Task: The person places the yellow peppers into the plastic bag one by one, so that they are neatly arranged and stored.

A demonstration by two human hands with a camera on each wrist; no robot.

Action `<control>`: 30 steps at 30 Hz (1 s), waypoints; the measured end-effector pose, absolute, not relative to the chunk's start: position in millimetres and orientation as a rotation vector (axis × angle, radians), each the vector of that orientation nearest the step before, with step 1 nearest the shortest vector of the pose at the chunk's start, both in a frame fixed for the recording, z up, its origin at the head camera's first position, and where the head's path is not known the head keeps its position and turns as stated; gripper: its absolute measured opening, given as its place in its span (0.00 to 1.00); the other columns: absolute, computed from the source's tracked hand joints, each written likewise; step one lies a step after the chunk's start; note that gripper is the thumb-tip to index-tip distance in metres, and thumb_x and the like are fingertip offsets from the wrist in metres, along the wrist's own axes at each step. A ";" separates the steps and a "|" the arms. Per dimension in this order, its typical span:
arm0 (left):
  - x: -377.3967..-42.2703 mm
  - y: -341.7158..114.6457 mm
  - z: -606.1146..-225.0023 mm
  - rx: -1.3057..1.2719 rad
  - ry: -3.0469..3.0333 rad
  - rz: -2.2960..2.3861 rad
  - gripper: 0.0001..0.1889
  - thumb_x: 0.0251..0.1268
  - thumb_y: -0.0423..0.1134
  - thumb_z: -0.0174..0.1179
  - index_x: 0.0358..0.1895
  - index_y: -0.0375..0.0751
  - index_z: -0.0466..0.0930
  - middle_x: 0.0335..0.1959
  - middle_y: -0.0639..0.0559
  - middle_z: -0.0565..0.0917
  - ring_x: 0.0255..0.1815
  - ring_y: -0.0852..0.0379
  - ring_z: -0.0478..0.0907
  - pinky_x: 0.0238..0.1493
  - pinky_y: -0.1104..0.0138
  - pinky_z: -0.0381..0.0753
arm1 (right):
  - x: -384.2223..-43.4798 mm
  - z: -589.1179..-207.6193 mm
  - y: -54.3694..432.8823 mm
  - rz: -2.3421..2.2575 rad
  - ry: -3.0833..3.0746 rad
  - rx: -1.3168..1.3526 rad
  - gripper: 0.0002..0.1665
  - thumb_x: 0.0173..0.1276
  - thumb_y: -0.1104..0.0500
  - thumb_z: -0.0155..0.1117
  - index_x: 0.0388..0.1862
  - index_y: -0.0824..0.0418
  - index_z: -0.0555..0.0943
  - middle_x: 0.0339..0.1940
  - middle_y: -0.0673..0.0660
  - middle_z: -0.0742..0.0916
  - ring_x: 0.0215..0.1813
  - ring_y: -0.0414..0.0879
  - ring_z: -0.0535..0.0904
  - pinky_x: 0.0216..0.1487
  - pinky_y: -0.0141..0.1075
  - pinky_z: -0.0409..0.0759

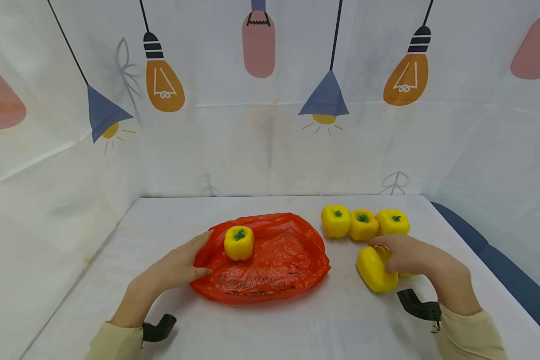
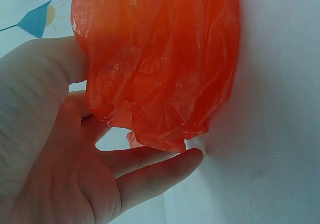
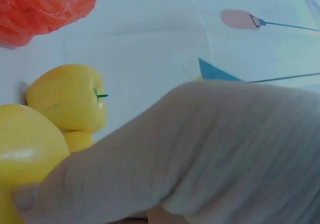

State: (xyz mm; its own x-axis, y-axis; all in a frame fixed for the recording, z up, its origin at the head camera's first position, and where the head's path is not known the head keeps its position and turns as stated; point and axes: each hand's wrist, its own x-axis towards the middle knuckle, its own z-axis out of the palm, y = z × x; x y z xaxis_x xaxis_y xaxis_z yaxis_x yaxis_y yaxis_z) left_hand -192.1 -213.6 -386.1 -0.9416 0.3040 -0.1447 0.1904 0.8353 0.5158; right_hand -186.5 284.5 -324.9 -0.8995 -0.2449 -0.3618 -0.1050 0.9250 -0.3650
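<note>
Left hand (image 1: 174, 265): grip apart, touching red bag (image 1: 290, 255). Right hand (image 1: 416, 257): grip clamped on yellow pepper (image 1: 373, 272); three peppers (image 1: 364, 227) near far right corner of desk (image 1: 297, 327).

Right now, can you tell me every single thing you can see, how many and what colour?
Plastic bag: one, red, middle of the table
Bell pepper: one, yellow, on the bag
Bell peppers: three, yellow, back right
Bell pepper: one, yellow, in the right hand; another may hide behind that hand
Table: one, white, underneath
Sheet: one, white, behind the table
Bulb pictures: two, orange, on the sheet
Lampshade pictures: two whole, blue, same sheet
Lamp pictures: three, pink, same sheet
Sprig pictures: at least two, grey, same sheet
Unclear thing: one, dark blue, beyond the table's right edge
Wrist gadgets: two, black, at the wrists
Sleeves: two, beige, bottom corners
Hands: two; left hand at the bag, right on a pepper
</note>
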 end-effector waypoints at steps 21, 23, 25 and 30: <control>-191.1 -213.1 -388.9 0.396 2.806 0.746 0.47 0.62 0.45 0.67 0.81 0.48 0.49 0.80 0.47 0.58 0.78 0.40 0.59 0.70 0.39 0.67 | -185.4 -335.0 261.7 -0.587 2.575 -0.380 0.28 0.46 0.62 0.76 0.46 0.52 0.73 0.41 0.51 0.80 0.45 0.48 0.74 0.45 0.42 0.75; -190.9 -212.8 -388.9 0.402 2.805 0.748 0.46 0.62 0.44 0.67 0.80 0.48 0.49 0.80 0.47 0.58 0.78 0.40 0.58 0.71 0.39 0.66 | -186.1 -337.4 259.6 -0.619 2.566 -0.402 0.28 0.47 0.63 0.76 0.45 0.52 0.73 0.39 0.51 0.80 0.45 0.48 0.74 0.44 0.41 0.74; -190.7 -212.6 -388.7 0.404 2.805 0.749 0.46 0.63 0.44 0.66 0.80 0.47 0.49 0.80 0.47 0.58 0.79 0.40 0.58 0.72 0.39 0.65 | -187.1 -339.6 257.9 -0.642 2.567 -0.426 0.27 0.47 0.63 0.76 0.44 0.52 0.72 0.38 0.51 0.80 0.44 0.48 0.74 0.43 0.40 0.73; -190.5 -212.1 -387.9 0.398 2.803 0.741 0.47 0.62 0.45 0.66 0.81 0.47 0.49 0.80 0.47 0.58 0.78 0.39 0.58 0.71 0.38 0.66 | -188.4 -340.2 256.2 -0.716 2.572 -0.495 0.33 0.50 0.62 0.74 0.57 0.50 0.76 0.53 0.52 0.83 0.53 0.49 0.74 0.54 0.49 0.78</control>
